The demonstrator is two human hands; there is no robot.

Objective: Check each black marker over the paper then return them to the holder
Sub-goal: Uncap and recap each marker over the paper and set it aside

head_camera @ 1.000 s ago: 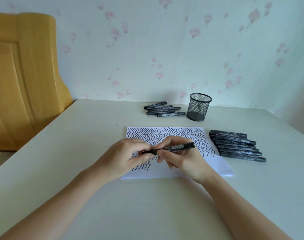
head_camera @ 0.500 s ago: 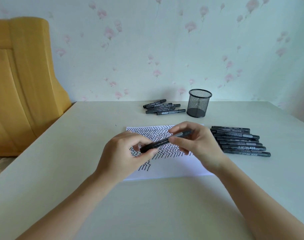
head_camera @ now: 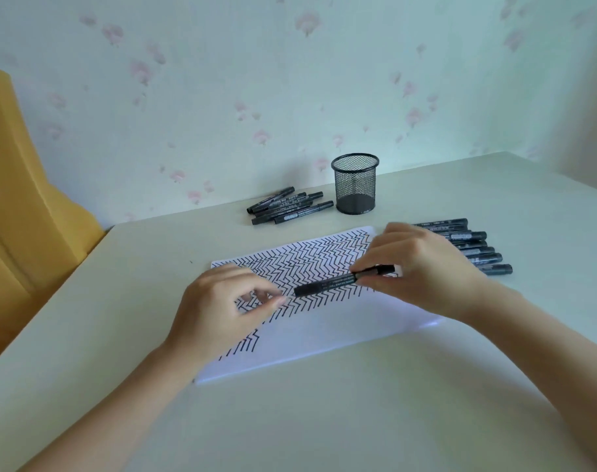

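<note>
Head view: right hand (head_camera: 423, 267) pinched marker (head_camera: 338, 283) at its right end, over paper (head_camera: 324, 335). Long axis ran left-right, free end aimed at left hand (head_camera: 222, 308), which held nothing, fingers loosely curled, just beside it. Holder (head_camera: 355, 185) sat far side, nearer right hand imo.

From my remote seat I saw a pale, cream-coloured table (head_camera: 324, 420) filling the lower view, its far edge meeting the wall. The wall (head_camera: 290, 80) wore pale wallpaper scattered with faint pink flowers. At the left edge stood a piece of yellow wooden furniture (head_camera: 21, 212), close beside the table's corner.
</note>
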